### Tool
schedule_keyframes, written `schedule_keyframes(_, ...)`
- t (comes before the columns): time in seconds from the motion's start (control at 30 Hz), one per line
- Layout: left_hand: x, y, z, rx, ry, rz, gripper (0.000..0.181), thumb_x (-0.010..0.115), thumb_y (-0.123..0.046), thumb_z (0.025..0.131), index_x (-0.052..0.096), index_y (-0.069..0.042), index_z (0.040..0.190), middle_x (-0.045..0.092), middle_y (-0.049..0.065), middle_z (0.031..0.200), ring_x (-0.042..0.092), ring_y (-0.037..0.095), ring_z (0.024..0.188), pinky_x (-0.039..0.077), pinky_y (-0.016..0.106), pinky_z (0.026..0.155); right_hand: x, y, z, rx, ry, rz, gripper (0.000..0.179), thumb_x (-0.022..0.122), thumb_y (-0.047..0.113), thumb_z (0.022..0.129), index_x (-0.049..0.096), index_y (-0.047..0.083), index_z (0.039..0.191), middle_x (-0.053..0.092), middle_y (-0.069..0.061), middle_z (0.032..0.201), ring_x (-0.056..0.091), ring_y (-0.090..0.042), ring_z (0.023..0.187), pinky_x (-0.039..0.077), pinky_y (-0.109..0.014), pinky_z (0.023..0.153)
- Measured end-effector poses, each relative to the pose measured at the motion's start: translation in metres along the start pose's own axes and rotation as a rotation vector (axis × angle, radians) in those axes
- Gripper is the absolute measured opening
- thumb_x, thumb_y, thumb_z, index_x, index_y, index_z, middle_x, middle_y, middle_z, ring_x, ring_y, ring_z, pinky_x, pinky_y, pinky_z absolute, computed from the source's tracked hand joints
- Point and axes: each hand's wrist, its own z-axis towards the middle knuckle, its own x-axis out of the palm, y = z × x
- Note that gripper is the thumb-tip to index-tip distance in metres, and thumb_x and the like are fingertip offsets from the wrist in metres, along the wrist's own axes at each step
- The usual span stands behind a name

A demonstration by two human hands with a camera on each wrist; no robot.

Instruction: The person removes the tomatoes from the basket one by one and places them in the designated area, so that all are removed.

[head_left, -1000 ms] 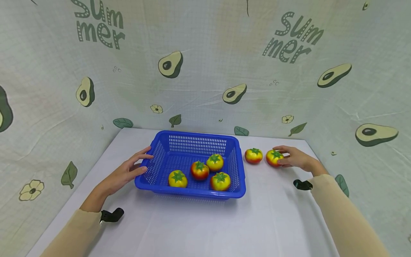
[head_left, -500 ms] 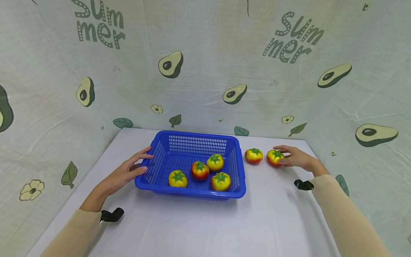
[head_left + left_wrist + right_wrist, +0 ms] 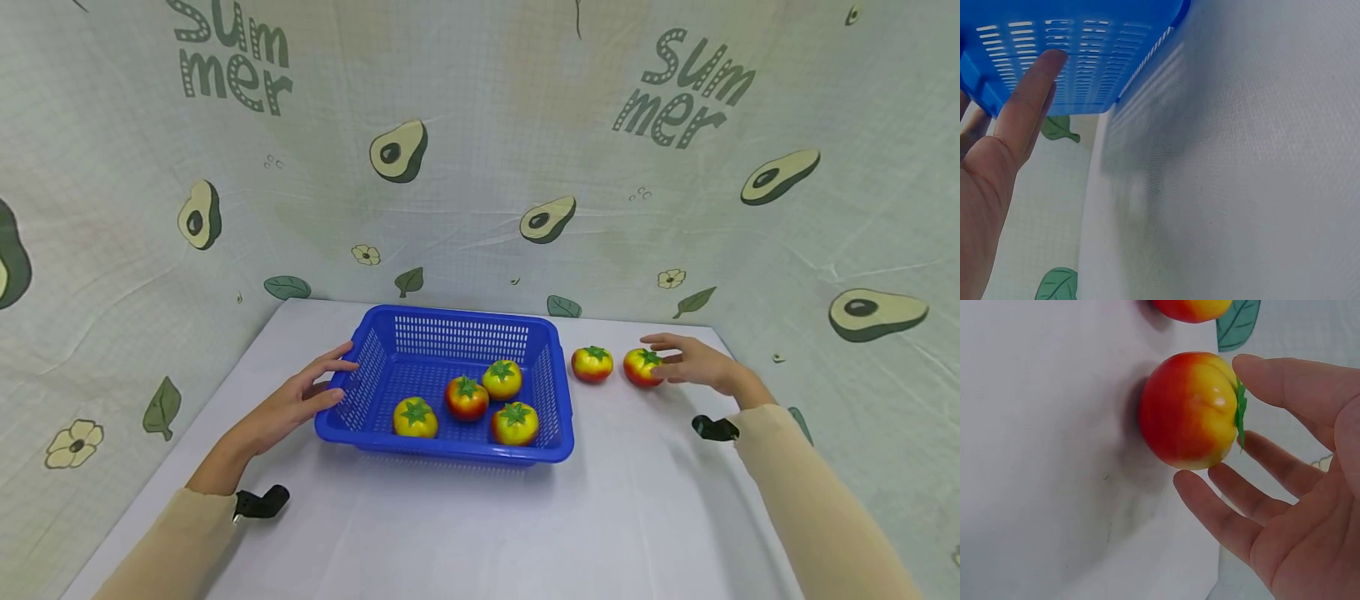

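Observation:
In the head view my left hand (image 3: 296, 400) rests against the left side of a blue plastic basket (image 3: 442, 453), fingers extended at its rim. The left wrist view shows a finger laid along the basket's slotted outer wall (image 3: 1085, 59). My right hand (image 3: 697, 367) hovers around the rightmost red-and-yellow toy tomato (image 3: 639, 367), which sits on the table. Seen from the right wrist, its thumb and fingers are spread loosely around that tomato (image 3: 1188, 412), fingertips close to its skin and green leafy top.
Inside the basket lie several similar tomatoes (image 3: 467, 398). Another tomato (image 3: 592, 364) stands between the basket and my right hand. A white table (image 3: 480, 533) runs back to an avocado-print cloth (image 3: 465, 208), which also hangs at both sides.
My right hand has shifted slightly right and up, its fingers loosening around the rightmost tomato, which has moved a touch to the right. My left hand and the basket stay put.

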Motion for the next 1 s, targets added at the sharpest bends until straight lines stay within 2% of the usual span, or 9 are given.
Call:
schedule_keyframes(0.23, 0.000, 0.000, 0.000, -0.003, 0.001, 0.005, 0.047, 0.058, -0.022, 0.110, 0.049, -0.014, 0.155, 0.013, 0.004, 0.179, 0.010, 0.047, 0.162, 0.021, 0.076, 0.121, -0.005, 0.016, -0.004, -0.052, -0.029, -0.083, 0.067, 0.069, 0.019, 0.104, 0.038, 0.002, 0.160, 0.037, -0.035, 0.161, 0.042, -0.060, 0.141, 0.051, -0.067, 0.106)
schedule_keyframes(0.43, 0.000, 0.001, 0.000, 0.000, 0.000, 0.006, 0.048, 0.058, -0.022, 0.110, 0.048, -0.012, 0.155, 0.013, 0.005, 0.179, 0.008, 0.047, 0.162, 0.018, 0.076, 0.122, -0.005, 0.038, -0.004, -0.083, -0.060, -0.134, 0.066, 0.071, 0.018, 0.102, 0.042, 0.005, 0.160, 0.040, -0.029, 0.162, 0.041, -0.057, 0.144, 0.044, -0.074, 0.109)
schedule_keyframes(0.67, 0.000, 0.000, 0.000, 0.002, 0.005, 0.020, 0.048, 0.058, -0.022, 0.110, 0.048, -0.011, 0.156, 0.014, 0.004, 0.179, 0.009, 0.046, 0.162, 0.019, 0.076, 0.122, -0.001, 0.067, 0.000, -0.083, -0.079, -0.170, 0.068, 0.074, 0.027, 0.101, 0.043, 0.014, 0.160, 0.039, -0.023, 0.165, 0.039, -0.054, 0.148, 0.043, -0.076, 0.109)
schedule_keyframes(1.0, 0.000, 0.001, 0.000, 0.000, -0.003, 0.004, 0.048, 0.058, -0.019, 0.110, 0.048, -0.009, 0.156, 0.013, 0.005, 0.179, 0.007, 0.048, 0.162, 0.017, 0.077, 0.122, 0.006, 0.113, 0.007, -0.201, -0.070, -0.191, 0.071, 0.077, 0.028, 0.099, 0.045, 0.015, 0.161, 0.041, -0.019, 0.166, 0.043, -0.050, 0.147, 0.044, -0.072, 0.111)
